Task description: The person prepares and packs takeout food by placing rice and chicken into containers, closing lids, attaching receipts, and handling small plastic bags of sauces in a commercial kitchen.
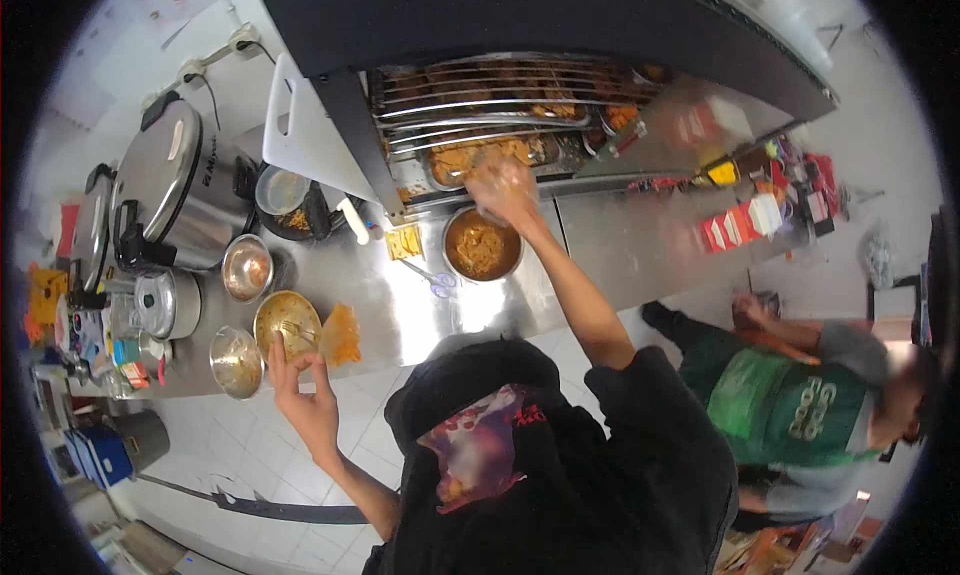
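My right hand [504, 191], blurred and seemingly in a clear plastic glove, is over the near edge of a metal tray [442, 171] of orange-brown food in the display cabinet. Whether its fingers grip anything is unclear. Just below it, a steel bowl [448, 254] holds more of the orange-brown food. My left hand [306, 395] is raised at the counter's front edge, thumb and fingers apart, with nothing in it. Beyond it stand a yellow-smeared bowl with a fork [298, 330] inside and a smaller steel bowl [238, 380]. An orange-stained plastic sheet [343, 335] lies beside them.
Scissors [429, 275] and a yellow packet [405, 243] lie on the steel counter [375, 290]. Large pressure cookers [169, 185], a pan [296, 230] and a white cutting board [307, 144] stand left. The glass-doored cabinet [525, 20] rises ahead. A person in a green vest [787, 410] is at right.
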Action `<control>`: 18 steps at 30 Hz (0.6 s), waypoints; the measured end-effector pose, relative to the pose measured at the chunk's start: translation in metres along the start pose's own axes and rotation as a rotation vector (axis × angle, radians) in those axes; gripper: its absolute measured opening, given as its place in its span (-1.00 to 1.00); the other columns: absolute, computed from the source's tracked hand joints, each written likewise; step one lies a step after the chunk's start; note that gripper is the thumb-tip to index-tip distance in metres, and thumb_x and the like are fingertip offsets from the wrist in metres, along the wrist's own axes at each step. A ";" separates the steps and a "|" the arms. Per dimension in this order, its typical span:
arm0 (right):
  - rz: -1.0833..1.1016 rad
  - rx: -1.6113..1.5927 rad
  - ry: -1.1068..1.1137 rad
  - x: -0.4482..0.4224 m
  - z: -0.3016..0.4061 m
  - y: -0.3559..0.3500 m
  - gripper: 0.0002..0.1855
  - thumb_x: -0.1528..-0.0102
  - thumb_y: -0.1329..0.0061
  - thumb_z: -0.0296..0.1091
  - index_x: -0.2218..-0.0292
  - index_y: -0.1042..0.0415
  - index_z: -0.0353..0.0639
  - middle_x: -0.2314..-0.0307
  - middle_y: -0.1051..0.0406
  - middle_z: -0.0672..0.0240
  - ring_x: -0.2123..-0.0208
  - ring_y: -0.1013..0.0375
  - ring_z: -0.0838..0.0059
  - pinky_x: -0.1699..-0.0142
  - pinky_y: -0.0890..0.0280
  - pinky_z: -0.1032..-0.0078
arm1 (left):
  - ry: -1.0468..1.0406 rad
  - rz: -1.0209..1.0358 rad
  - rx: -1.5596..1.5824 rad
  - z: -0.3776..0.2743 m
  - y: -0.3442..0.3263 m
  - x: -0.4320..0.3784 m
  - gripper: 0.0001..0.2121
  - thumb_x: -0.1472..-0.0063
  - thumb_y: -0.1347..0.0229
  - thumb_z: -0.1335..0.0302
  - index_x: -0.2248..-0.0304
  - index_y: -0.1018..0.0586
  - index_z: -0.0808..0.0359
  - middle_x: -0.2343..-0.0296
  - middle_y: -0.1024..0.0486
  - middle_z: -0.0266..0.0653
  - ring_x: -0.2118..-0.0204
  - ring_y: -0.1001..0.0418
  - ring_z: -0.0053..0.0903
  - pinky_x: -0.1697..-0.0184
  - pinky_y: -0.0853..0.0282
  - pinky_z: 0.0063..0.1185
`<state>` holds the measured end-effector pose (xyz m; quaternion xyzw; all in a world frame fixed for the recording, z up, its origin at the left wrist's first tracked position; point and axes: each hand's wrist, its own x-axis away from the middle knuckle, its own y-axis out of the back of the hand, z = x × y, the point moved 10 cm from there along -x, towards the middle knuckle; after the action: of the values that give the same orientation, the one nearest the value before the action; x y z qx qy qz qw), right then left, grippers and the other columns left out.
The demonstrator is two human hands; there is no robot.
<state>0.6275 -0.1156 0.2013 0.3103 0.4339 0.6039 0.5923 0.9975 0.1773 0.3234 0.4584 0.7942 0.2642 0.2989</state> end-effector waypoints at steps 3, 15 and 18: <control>0.174 -0.124 -0.068 0.043 -0.005 -0.011 -0.58 -0.02 -0.07 0.09 0.28 -0.62 -0.07 0.25 -0.58 0.09 0.17 -0.55 0.07 0.07 -0.43 0.20 | 0.017 -0.001 0.015 0.008 0.002 0.007 -0.93 -0.22 -0.21 0.53 0.39 -0.62 0.37 -0.21 -0.33 0.06 -0.32 -0.17 0.04 -0.34 -0.02 -0.18; -0.120 0.300 -0.052 -0.065 -0.089 -0.004 -0.62 0.06 -0.20 -0.15 0.27 -0.63 -0.24 0.23 -0.57 -0.07 0.12 -0.57 0.02 0.01 -0.47 0.11 | -0.037 0.048 0.012 0.004 -0.011 0.009 -0.94 -0.21 -0.21 0.54 0.36 -0.63 0.36 -0.20 -0.35 0.07 -0.31 -0.18 0.06 -0.34 -0.05 -0.18; 0.217 0.242 -0.200 -0.071 -0.052 -0.024 -0.64 -0.05 -0.11 -0.18 0.18 -0.64 -0.20 0.13 -0.55 -0.06 -0.01 -0.51 -0.04 -0.18 -0.36 0.14 | -0.011 0.021 -0.028 0.009 0.002 0.015 -0.94 -0.21 -0.21 0.54 0.36 -0.62 0.36 -0.19 -0.35 0.06 -0.31 -0.19 0.05 -0.34 -0.05 -0.18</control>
<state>0.5999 -0.1949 0.1675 0.4828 0.4063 0.5735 0.5224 0.9989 0.1929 0.3150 0.4639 0.7838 0.2761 0.3068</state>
